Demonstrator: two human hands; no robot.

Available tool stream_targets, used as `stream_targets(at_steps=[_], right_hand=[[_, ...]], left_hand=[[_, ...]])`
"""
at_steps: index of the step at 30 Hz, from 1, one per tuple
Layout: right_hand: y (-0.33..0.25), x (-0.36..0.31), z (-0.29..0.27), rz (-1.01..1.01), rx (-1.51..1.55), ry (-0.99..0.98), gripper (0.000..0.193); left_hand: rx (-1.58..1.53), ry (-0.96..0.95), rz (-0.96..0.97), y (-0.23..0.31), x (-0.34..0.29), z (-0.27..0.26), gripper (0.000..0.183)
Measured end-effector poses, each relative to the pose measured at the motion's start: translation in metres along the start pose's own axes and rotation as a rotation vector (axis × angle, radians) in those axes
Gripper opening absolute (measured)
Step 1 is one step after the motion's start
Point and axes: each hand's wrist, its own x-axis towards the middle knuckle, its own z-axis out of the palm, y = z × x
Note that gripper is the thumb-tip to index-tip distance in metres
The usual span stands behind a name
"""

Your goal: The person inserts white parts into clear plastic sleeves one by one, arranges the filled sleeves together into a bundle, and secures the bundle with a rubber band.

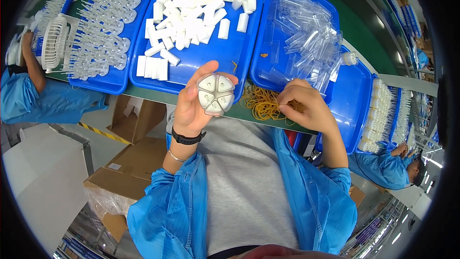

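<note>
My left hand (188, 110) is closed around a round bundle of white wedge-shaped pieces (215, 94) in clear plastic sleeves, its segmented end facing up. The bundle is raised in front of my chest, by the table's front edge. My right hand (310, 106) has its thumb and fingers bent together in a pinch at the right side of a heap of yellow rubber bands (260, 102). What lies between those fingertips, if anything, is too small to make out. The heap rests on the green table top, between two blue trays.
Straight ahead, a blue tray (191, 62) carries loose white blocks (191, 7). To its right, another blue tray (262, 62) holds clear plastic sleeves (306, 29). White pronged parts (103, 33) fill a tray at left. Finished-looking bundles (376, 115) line the right. Co-workers sit on both sides.
</note>
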Motion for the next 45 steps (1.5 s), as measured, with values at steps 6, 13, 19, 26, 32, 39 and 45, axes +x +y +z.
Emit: stream_targets(at_steps=[6,13,19,26,32,39,45], right_hand=[[0.008,-0.009,0.003,0.301,0.659,0.156,0.007],[0.013,0.0,0.002,0.257,0.87,0.273,0.01],[0.008,0.009,-0.001,0.259,1.017,0.308,0.008],[0.001,0.017,0.002,0.331,0.953,0.32,0.01],[-0.002,0.022,-0.003,-0.013,0.188,0.189,0.01],[-0.01,0.021,0.003,0.116,0.267,0.267,0.014],[0.0,0.016,0.005,0.182,0.514,0.251,0.013]], left_hand=[[-0.197,-0.004,0.021,-0.004,0.003,0.005,0.058],[-0.187,-0.017,0.031,-0.004,0.004,0.003,0.057],[-0.217,-0.011,0.018,-0.003,0.004,0.001,0.056],[-0.219,-0.017,0.025,-0.003,0.003,0.001,0.056],[-0.126,0.01,0.007,-0.001,0.0,-0.003,0.056],[0.0,0.043,-0.005,-0.001,0.0,-0.003,0.055],[-0.217,-0.019,0.027,-0.005,0.001,-0.001,0.057]])
